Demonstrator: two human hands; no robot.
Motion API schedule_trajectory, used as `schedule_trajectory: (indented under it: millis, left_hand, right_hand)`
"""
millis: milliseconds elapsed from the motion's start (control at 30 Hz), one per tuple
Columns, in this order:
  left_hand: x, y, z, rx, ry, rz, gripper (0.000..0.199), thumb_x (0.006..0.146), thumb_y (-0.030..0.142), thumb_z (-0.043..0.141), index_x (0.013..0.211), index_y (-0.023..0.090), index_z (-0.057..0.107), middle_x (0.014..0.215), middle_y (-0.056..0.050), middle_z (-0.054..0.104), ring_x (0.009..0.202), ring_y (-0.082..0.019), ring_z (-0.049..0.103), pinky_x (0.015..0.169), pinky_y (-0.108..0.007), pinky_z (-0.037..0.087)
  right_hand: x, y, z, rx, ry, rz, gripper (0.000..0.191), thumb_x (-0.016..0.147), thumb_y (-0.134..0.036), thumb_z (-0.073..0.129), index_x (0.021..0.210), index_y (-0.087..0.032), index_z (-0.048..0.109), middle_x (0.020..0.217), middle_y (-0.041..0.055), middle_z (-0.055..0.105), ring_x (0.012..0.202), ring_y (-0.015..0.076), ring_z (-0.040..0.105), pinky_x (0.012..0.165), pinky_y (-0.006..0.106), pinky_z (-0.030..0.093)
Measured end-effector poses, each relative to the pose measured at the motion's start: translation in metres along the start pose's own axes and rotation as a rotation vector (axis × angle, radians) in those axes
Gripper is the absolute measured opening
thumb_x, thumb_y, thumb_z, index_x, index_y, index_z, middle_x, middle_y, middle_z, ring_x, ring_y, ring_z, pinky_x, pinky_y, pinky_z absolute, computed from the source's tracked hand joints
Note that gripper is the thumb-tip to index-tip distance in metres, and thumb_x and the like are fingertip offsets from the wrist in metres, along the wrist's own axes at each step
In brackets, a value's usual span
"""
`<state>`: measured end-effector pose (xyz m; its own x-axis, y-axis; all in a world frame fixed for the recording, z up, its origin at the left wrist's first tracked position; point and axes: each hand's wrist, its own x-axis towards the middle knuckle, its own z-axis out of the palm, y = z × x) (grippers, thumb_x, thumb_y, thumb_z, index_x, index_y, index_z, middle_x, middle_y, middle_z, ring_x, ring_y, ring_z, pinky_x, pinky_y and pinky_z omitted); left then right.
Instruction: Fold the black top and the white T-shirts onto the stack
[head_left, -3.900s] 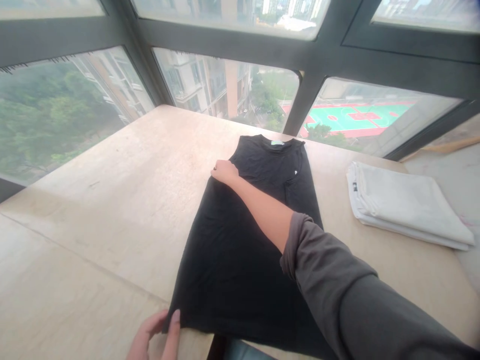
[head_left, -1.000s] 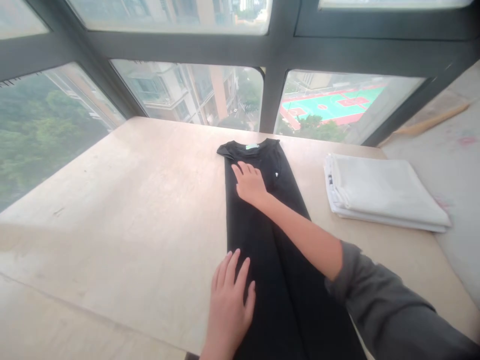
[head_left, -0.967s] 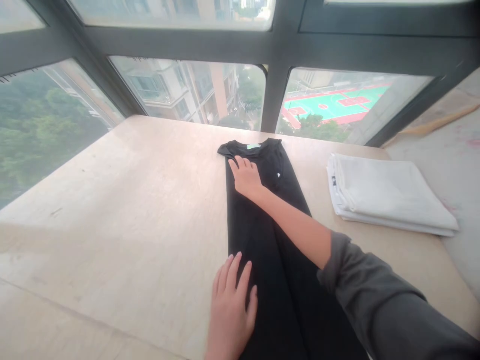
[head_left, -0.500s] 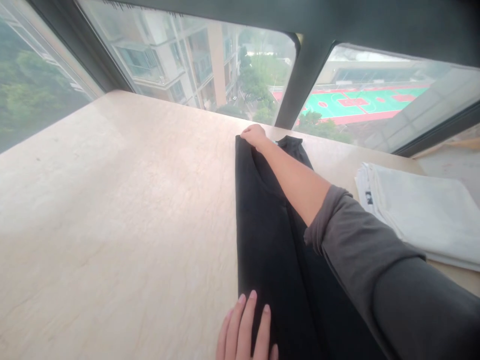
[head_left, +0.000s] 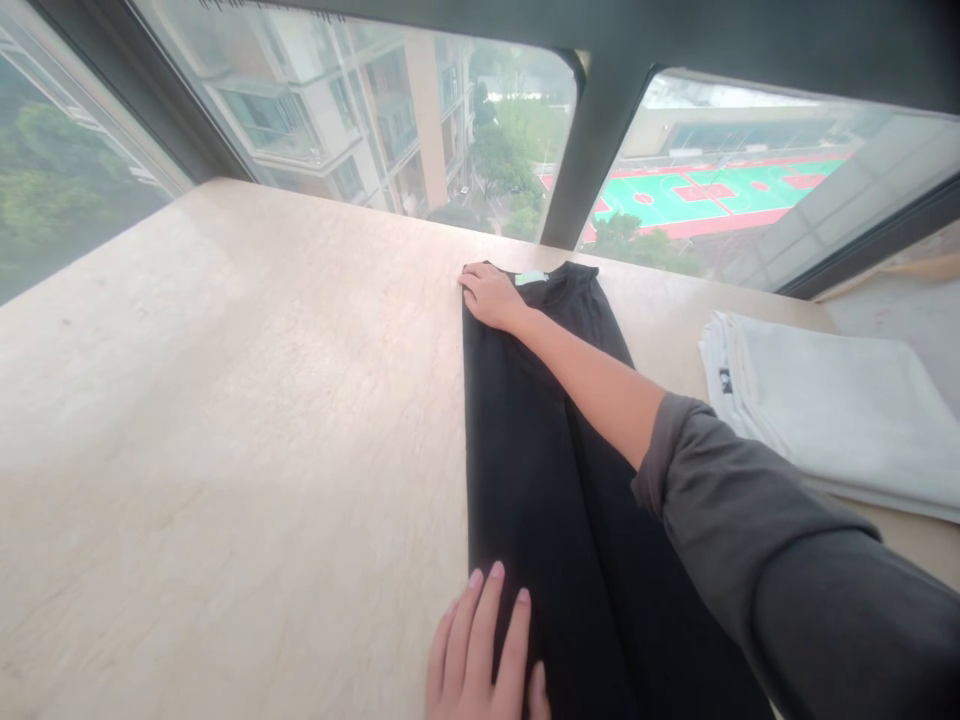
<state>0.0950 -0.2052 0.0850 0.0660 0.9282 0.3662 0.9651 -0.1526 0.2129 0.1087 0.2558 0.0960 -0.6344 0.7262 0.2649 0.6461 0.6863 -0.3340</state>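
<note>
A black garment (head_left: 525, 470) lies lengthwise on the pale stone surface, its neckline with a light label (head_left: 531, 278) at the far end. My right hand (head_left: 489, 294) rests on the garment's far left corner, fingers slightly spread over the cloth. At the near left edge of the garment, my left hand (head_left: 480, 650) lies with its fingers stretched out, partly on the cloth. The right forearm and its rolled grey sleeve cross above the garment and cover part of its right side.
Folded white cloth (head_left: 847, 400) lies on the stone surface (head_left: 225, 420) at the right. Windows with dark frames (head_left: 611, 150) border the surface at the back and left.
My right hand has gone from pinching the far left corner to lying flatter on it. The label at the neckline now shows more fully. My left hand looks nearly unchanged.
</note>
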Motion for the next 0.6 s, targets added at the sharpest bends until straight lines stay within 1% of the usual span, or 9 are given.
schedule_trajectory:
  millis: [33, 100, 167, 267, 333, 433, 500, 600]
  left_hand:
    - [0.002, 0.000, -0.003, -0.017, -0.011, 0.011, 0.049, 0.083, 0.014, 0.053, 0.130, 0.023, 0.062, 0.139, -0.008, 0.060, 0.128, -0.028, 0.053, 0.095, -0.043, 0.050]
    - [0.005, -0.001, -0.010, -0.040, -0.058, 0.026, 0.049, 0.085, 0.016, 0.054, 0.134, 0.022, 0.059, 0.144, -0.009, 0.055, 0.133, -0.029, 0.049, 0.098, -0.043, 0.048]
    - [0.007, 0.000, -0.014, -0.050, -0.113, 0.024, 0.051, 0.087, 0.018, 0.054, 0.138, 0.022, 0.055, 0.150, -0.009, 0.049, 0.137, -0.030, 0.045, 0.100, -0.045, 0.048]
    - [0.008, 0.001, -0.016, -0.065, -0.135, 0.014, 0.052, 0.089, 0.020, 0.055, 0.141, 0.021, 0.052, 0.153, -0.011, 0.044, 0.139, -0.032, 0.041, 0.103, -0.048, 0.046]
    - [0.008, 0.003, -0.016, -0.070, -0.128, 0.013, 0.051, 0.089, 0.020, 0.055, 0.140, 0.021, 0.053, 0.153, -0.012, 0.044, 0.140, -0.032, 0.041, 0.105, -0.049, 0.045]
    - [0.009, 0.005, -0.015, -0.065, -0.119, 0.013, 0.048, 0.090, 0.021, 0.056, 0.138, 0.020, 0.054, 0.152, -0.013, 0.045, 0.140, -0.033, 0.041, 0.107, -0.051, 0.044]
    - [0.010, 0.005, -0.015, -0.057, -0.120, 0.019, 0.047, 0.091, 0.022, 0.055, 0.138, 0.020, 0.054, 0.152, -0.013, 0.045, 0.139, -0.033, 0.042, 0.108, -0.052, 0.043]
    - [0.013, 0.006, -0.015, -0.040, -0.124, 0.026, 0.046, 0.092, 0.023, 0.053, 0.138, 0.019, 0.053, 0.152, -0.014, 0.045, 0.140, -0.033, 0.041, 0.109, -0.052, 0.043]
  right_hand:
    - [-0.008, -0.001, -0.002, 0.021, 0.002, 0.002, 0.035, 0.093, -0.015, 0.047, 0.125, -0.011, 0.059, 0.135, 0.0139, 0.054, 0.128, 0.0269, 0.045, 0.112, 0.044, 0.036]
    - [-0.030, -0.005, -0.012, 0.059, 0.055, 0.017, 0.042, 0.093, -0.017, 0.048, 0.135, -0.010, 0.052, 0.141, 0.0144, 0.051, 0.134, 0.0253, 0.042, 0.116, 0.044, 0.034]
    - [-0.065, -0.014, -0.027, 0.074, 0.113, 0.031, 0.046, 0.094, -0.020, 0.048, 0.139, -0.011, 0.049, 0.145, 0.0146, 0.048, 0.138, 0.0245, 0.040, 0.118, 0.045, 0.032]
    - [-0.142, -0.030, -0.051, 0.060, 0.152, 0.037, 0.045, 0.095, -0.024, 0.047, 0.139, -0.015, 0.051, 0.147, 0.0123, 0.048, 0.141, 0.0246, 0.037, 0.120, 0.047, 0.031]
    - [-0.200, -0.039, -0.063, 0.034, 0.166, 0.079, 0.043, 0.096, -0.026, 0.046, 0.137, -0.014, 0.053, 0.146, 0.0121, 0.050, 0.143, 0.0254, 0.035, 0.120, 0.048, 0.031]
    - [-0.285, -0.049, -0.076, 0.004, 0.171, 0.161, 0.043, 0.096, -0.028, 0.047, 0.137, -0.014, 0.054, 0.147, 0.0133, 0.048, 0.144, 0.0276, 0.034, 0.119, 0.051, 0.033]
    - [-0.334, -0.059, -0.083, -0.004, 0.163, 0.193, 0.043, 0.097, -0.027, 0.046, 0.137, -0.016, 0.054, 0.148, 0.0131, 0.048, 0.144, 0.0281, 0.034, 0.118, 0.052, 0.035]
    - [-0.397, -0.084, -0.094, -0.007, 0.116, 0.179, 0.042, 0.096, -0.025, 0.047, 0.137, -0.017, 0.054, 0.149, 0.0124, 0.047, 0.145, 0.0290, 0.034, 0.116, 0.054, 0.038]
